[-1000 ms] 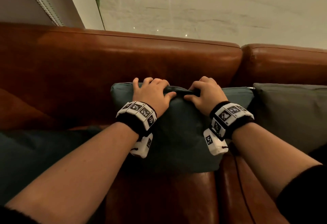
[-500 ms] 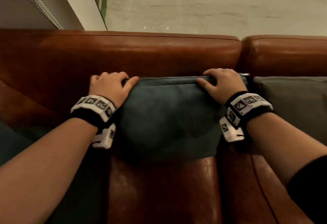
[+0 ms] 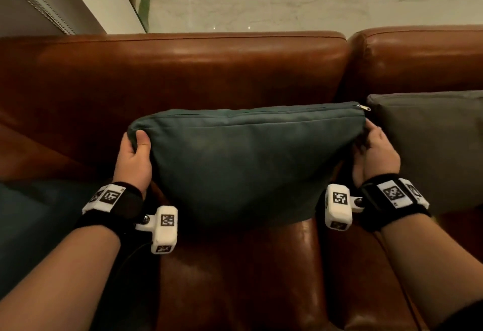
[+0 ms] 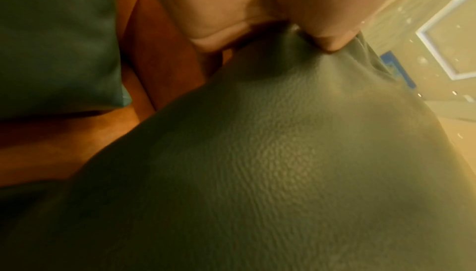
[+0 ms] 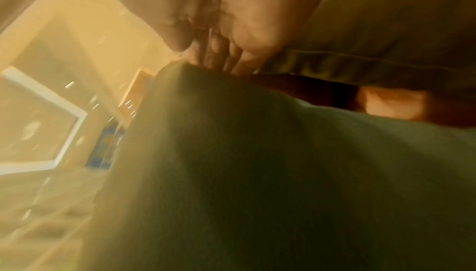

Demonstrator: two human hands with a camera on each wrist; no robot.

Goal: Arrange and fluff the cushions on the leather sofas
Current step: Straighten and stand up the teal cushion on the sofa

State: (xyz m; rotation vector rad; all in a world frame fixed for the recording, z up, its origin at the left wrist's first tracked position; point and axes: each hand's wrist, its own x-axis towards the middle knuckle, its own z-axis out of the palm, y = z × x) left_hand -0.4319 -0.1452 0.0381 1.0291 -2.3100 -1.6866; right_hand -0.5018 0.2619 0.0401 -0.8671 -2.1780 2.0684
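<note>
A teal cushion (image 3: 243,163) stands upright against the back of the brown leather sofa (image 3: 183,74), zip edge on top. My left hand (image 3: 134,147) grips its upper left corner, thumb on the front face and fingers behind. My right hand (image 3: 373,145) grips the upper right corner beside the zip pull (image 3: 363,107). In the left wrist view the thumb pinches the grained cushion (image 4: 283,153) corner. The right wrist view is blurred; curled fingers (image 5: 231,59) hold the cushion (image 5: 257,163) edge.
A grey cushion (image 3: 431,142) leans on the second sofa section (image 3: 418,64) just right of my right hand. Another teal cushion (image 3: 31,226) lies on the seat at the left. Bare leather seat (image 3: 235,278) lies in front. A pale floor shows behind the sofa.
Both hands slid outward from the middle of the cushion's top edge to its two upper corners and turned thumbs forward. The cushion's top has been drawn out straighter and wider.
</note>
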